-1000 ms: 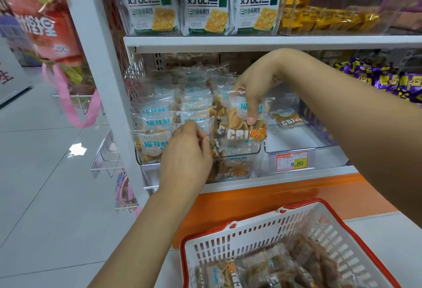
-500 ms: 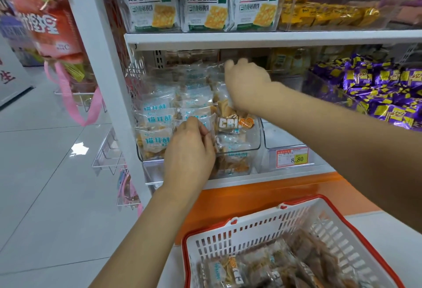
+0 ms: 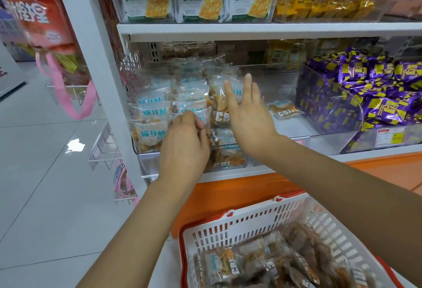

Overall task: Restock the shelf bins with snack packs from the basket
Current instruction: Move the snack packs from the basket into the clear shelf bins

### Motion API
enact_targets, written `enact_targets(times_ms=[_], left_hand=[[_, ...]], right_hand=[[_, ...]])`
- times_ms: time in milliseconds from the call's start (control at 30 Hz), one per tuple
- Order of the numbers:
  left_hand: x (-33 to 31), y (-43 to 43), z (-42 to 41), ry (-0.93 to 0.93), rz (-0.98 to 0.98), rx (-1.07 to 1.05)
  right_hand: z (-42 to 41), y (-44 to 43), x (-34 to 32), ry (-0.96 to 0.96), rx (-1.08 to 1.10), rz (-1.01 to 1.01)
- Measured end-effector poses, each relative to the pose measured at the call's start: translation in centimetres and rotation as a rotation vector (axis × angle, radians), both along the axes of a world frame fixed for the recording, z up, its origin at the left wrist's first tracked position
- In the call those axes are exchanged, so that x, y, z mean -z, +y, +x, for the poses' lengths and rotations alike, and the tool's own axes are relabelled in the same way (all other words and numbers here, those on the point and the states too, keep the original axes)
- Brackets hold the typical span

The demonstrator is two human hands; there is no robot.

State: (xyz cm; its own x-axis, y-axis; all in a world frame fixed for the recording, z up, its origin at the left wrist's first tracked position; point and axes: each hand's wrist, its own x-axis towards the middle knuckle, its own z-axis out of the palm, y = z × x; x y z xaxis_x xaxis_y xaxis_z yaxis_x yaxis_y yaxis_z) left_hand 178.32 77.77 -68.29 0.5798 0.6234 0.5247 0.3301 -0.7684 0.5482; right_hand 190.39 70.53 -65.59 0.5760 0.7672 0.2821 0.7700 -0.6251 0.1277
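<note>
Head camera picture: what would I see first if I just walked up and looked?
First, the two hands in the middle. The right hand is spread flat over the snack packs heaped in the clear bin, and the left hand pinches one at the front. Then you would see the shiny purple packs on the right and the red-rimmed basket below, with more packs inside.

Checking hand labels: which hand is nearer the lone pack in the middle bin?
Right. The right hand, fingers spread, is just left of the lone pack. The left hand is farther left, gripping a front pack.
</note>
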Motion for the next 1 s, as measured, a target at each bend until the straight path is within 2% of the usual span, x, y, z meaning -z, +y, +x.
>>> enact_targets(times_ms=[167,400,500,667,833,900,1000], left_hand=[[0.4,0.0,0.1,0.007,0.018,0.017],[1.2,-1.1,-0.6,0.028,0.093,0.016],[1.4,-1.1,-0.9,0.056,0.111,0.023],[1.4,-1.0,-2.0,0.050,0.127,0.025],[1.2,-1.8,-3.7,-0.005,0.152,0.055],[1.7,-1.8,-4.7,0.001,0.159,0.061],[2.7,-2.0,-6.5,0.057,0.082,0.064]], right_hand=[[2.1,0.3,0.8,0.139,-0.145,0.119],[3.4,-1.3,2.8,0.138,-0.273,0.066],[3.2,-1.4,2.0,0.206,-0.280,0.061],[2.2,-3.0,1.7,0.291,-0.319,0.225],[-0.6,-5.6,2.5,0.181,-0.310,0.495],[-2.3,-7.6,3.5,0.197,-0.308,0.588],[-4.8,-9.7,7.6,0.368,-0.224,0.505]])
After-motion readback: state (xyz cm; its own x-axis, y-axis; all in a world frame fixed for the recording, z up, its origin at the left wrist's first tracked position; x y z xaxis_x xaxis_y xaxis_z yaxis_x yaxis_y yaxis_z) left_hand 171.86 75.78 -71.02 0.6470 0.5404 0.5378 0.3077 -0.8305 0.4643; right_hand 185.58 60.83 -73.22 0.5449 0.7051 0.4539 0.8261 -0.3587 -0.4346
